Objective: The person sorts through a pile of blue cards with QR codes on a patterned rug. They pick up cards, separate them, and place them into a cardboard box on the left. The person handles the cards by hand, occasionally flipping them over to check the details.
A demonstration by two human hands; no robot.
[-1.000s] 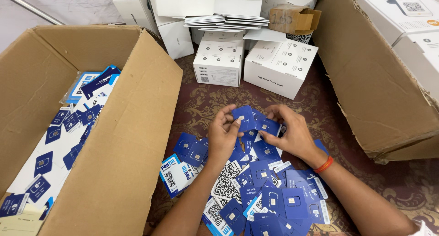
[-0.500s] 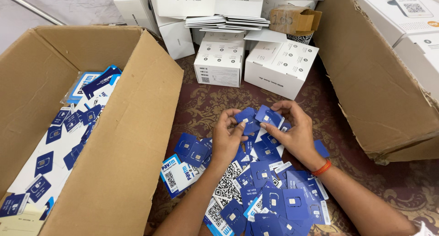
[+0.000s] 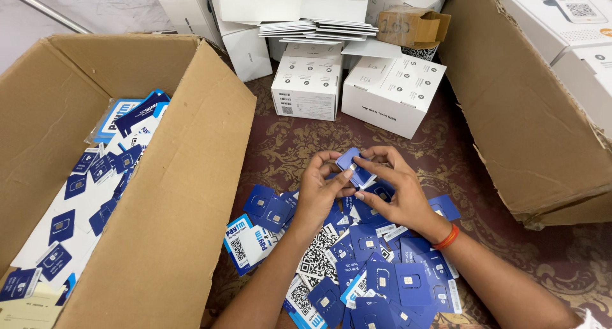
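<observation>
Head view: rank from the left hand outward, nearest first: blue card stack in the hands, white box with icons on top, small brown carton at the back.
1. Blue card stack: touching left hand, at its fingertips.
2. White box with icons: straight beyond the hands.
3. Small brown carton: far back, to the right.

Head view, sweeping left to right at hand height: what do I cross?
open cardboard box → left hand → small stack of blue cards held by both hands → right hand → big cardboard flap
</observation>
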